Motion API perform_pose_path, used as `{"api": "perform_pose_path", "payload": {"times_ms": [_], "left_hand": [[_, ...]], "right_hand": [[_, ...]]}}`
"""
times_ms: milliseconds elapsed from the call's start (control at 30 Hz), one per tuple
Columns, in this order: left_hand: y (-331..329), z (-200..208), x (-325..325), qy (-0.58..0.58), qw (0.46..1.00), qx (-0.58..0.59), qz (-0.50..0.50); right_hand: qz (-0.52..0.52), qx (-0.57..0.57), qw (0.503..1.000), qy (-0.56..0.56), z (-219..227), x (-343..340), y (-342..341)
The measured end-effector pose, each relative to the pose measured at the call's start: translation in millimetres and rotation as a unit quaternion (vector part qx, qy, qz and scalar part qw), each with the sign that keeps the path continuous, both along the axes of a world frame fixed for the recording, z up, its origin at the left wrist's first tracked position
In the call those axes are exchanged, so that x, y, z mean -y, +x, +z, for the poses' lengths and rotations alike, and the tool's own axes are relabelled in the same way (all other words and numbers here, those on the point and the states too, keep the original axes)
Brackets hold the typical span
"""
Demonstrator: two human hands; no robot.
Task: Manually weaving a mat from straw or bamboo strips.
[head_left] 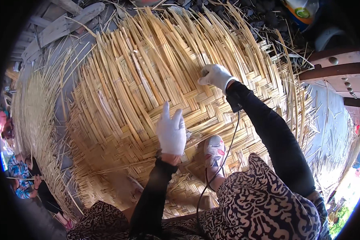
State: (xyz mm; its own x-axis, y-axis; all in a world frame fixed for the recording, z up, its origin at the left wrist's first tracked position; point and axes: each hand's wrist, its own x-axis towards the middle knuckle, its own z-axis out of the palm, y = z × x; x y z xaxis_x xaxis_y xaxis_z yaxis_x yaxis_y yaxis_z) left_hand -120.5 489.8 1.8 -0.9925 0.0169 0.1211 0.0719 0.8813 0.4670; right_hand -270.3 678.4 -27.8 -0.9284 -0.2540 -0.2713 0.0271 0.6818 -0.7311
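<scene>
A large woven mat of split reed strips [212, 114] spreads under me, tightly plaited near my feet, with long loose strips [160, 52] fanning out at its far side. My left hand [172, 132], in a white glove, hovers over the plaited part with its fingers spread and nothing in them. Farther off and to the right, my right hand [217, 77], also white-gloved, has its fingers curled in against the strips where the weave gives way to the loose ends. Whatever is between those fingertips is too small to make out.
My shoe [215, 151] stands on the mat, with a black cable [228, 150] hanging beside it. A heap of loose reeds [38, 120] lies at left, near a person [24, 178] holding a thin strip. Wooden planks [64, 26] lie at far left; brown furniture [338, 66] stands at right.
</scene>
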Motion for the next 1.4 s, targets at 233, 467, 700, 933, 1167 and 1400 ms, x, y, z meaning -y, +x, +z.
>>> {"api": "perform_pose_path", "payload": {"times_ms": [233, 467, 700, 933, 1167, 1400], "left_hand": [[53, 3, 51, -0.079, 0.994, 0.006, -0.073], [81, 19, 54, -0.068, 0.98, 0.15, -0.113], [97, 20, 59, -0.121, 0.976, 0.157, -0.088], [99, 12, 61, -0.084, 0.982, 0.157, -0.063], [105, 4, 68, -0.051, 0.982, 0.169, -0.066], [101, -9, 94, -0.023, 0.996, 0.08, -0.042]], "right_hand": [[0.101, -0.016, 0.985, 0.137, -5, -6, 17], [0.023, -0.066, 0.985, 0.157, 4, 2, 35], [0.308, -0.098, 0.848, 0.42, 59, 75, 92], [0.417, -0.278, 0.843, 0.196, 34, 100, 158], [0.403, -0.191, 0.85, 0.281, 41, 119, 166], [0.39, -0.17, 0.865, 0.264, 57, 120, 184]]}}
